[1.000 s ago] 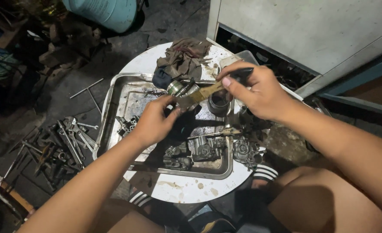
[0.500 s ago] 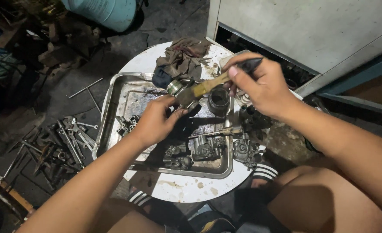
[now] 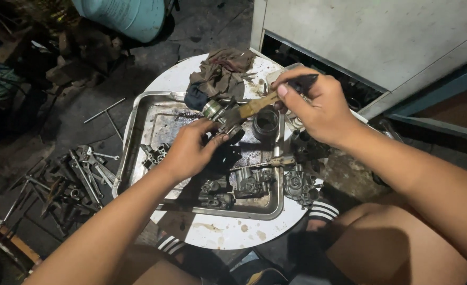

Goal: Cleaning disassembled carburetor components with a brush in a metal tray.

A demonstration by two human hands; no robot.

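Holding a small metal part [image 3: 215, 112] over the tray [image 3: 138, 124], the left hand [image 3: 188, 150] curls its fingers tight around it. The part is round at the top and shiny, and it sits just past the left fingertips. The right hand [image 3: 318, 108] is closed on a brush [image 3: 254, 107] with a yellow-brown handle. The bristle end of the brush touches the part.

To do this well, I think the left hand should keep the part still and low over the tray, so the dirt drops inside. The right hand should make short, soft strokes and turn the brush into the little corners. The left hand can roll the part a bit so every side gets a rub.

Under both hands is the metal tray on the round white bench [image 3: 217, 232]. The tray is dirty and wet-looking. Close below the left hand lie dark metal engine pieces [image 3: 246, 184] in the tray. A screwdriver [image 3: 273, 162] lies across them. Just under the right hand stands a dark round cup [image 3: 265, 123], and I cannot tell what is in it.

Past the hands, a brown rag [image 3: 220, 74] lies bunched on the bench. Left of the left hand, many wrenches [image 3: 83, 171] lie on the floor.
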